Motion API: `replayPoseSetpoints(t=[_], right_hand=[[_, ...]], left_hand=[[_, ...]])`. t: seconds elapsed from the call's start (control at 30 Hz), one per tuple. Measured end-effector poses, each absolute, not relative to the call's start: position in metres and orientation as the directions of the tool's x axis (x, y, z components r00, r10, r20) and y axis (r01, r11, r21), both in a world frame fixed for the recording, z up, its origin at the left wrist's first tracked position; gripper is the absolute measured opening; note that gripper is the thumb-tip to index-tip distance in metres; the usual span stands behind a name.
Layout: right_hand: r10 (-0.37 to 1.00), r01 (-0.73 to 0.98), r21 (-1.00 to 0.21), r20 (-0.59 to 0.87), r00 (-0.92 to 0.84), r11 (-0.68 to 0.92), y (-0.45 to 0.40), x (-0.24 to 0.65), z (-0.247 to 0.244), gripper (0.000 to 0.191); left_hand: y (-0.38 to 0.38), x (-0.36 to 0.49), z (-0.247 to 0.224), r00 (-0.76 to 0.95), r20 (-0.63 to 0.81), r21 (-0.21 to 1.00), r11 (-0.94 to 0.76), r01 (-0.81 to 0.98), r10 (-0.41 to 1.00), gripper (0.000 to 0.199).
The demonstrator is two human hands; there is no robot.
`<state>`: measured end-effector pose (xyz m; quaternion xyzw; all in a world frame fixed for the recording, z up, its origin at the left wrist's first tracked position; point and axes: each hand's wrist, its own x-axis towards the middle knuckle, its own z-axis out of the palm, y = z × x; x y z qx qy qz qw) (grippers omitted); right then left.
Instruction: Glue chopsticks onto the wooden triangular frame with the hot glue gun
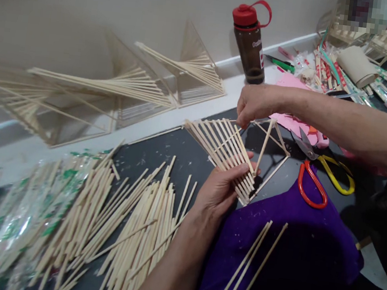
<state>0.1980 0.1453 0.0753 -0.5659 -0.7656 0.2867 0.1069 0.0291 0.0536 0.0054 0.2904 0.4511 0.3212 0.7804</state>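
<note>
My left hand is closed round the lower part of a frame of thin wooden chopsticks, thumb on top of the slats. The sticks lie side by side in a fan, crossed by a thin stick, and a triangular open part of the frame extends to the right. Over the frame's upper edge, my right hand is curled with its fingertips pinched together beside a stick's top end. Whether anything is between those fingertips is hidden. Scissors with red and yellow handles lie open to the right of the frame.
Loose chopsticks and wrapped chopsticks are piled at the left. Finished-looking twisted stick frames lean along the wall. A red-lidded bottle stands behind. Three sticks rest on purple cloth. Pink sheets lie right.
</note>
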Motion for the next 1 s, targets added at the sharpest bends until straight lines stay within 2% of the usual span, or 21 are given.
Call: replayPoseSetpoints(t=[0.1, 0.33, 0.43, 0.53, 0.63, 0.73, 0.8, 1.0], right_hand=[[0.9, 0.829, -0.508, -0.212, -0.382, 0.233, 0.142, 0.195, 0.076, 0.018], [0.836, 0.802, -0.549, -0.306, -0.456, 0.237, 0.149, 0.199, 0.076, 0.009], [0.791, 0.785, -0.556, -0.334, -0.513, 0.275, 0.154, 0.2, 0.074, 0.013], [0.781, 0.811, -0.52, -0.376, -0.499, 0.267, 0.158, 0.201, 0.072, 0.019], [0.761, 0.799, -0.535, -0.387, -0.521, 0.275, 0.159, 0.201, 0.075, 0.013], [0.813, 0.767, -0.604, -0.323, -0.485, 0.217, 0.157, 0.204, 0.079, 0.009], [0.871, 0.728, -0.666, -0.252, -0.422, 0.16, 0.156, 0.207, 0.079, 0.013], [0.978, 0.526, -0.827, 0.134, -0.159, 0.199, 0.136, 0.228, 0.08, 0.019]], left_hand=[[0.054, 0.03, 0.006, 0.387, -0.51, 0.748, 0.619, -0.241, 0.768, 0.03], [0.054, 0.029, 0.003, 0.401, -0.502, 0.74, 0.621, -0.259, 0.766, 0.028], [0.054, 0.03, 0.005, 0.399, -0.51, 0.736, 0.627, -0.257, 0.762, 0.026], [0.054, 0.03, 0.006, 0.397, -0.51, 0.735, 0.626, -0.261, 0.763, 0.024], [0.054, 0.03, 0.007, 0.401, -0.507, 0.731, 0.627, -0.269, 0.763, 0.024], [0.055, 0.029, 0.005, 0.406, -0.5, 0.733, 0.624, -0.272, 0.765, 0.025], [0.055, 0.029, 0.004, 0.409, -0.497, 0.731, 0.623, -0.277, 0.765, 0.026], [0.057, 0.027, 0.006, 0.406, -0.535, 0.712, 0.654, -0.255, 0.741, 0.027]])
